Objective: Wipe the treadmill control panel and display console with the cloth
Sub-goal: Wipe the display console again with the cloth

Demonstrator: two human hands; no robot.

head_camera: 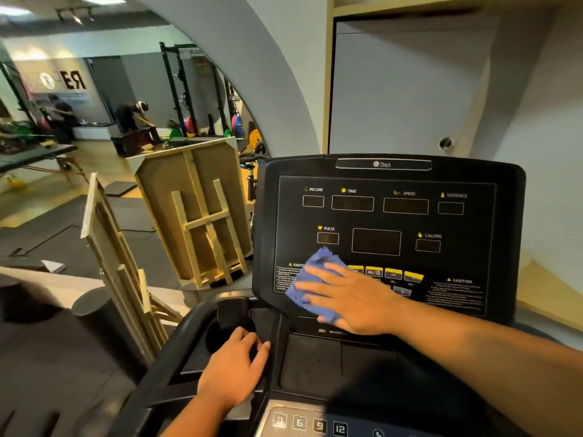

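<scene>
speed keys (309, 422) marked 3, 6, 9, 12 nearest, at bottom edge. left hand (235, 369) rests on the treadmill's left ledge beside the cup holder (220, 337), fingers loosely curved over the edge, holding nothing. right hand (353, 298) lies flat, fingers spread, pressing the blue cloth (310, 279) against the lower left of the display console (391, 234), over the left caution text and beside the yellow buttons (392, 274). readouts all dark. far left: wooden frames (195, 216), mirror showing gym racks.
</scene>
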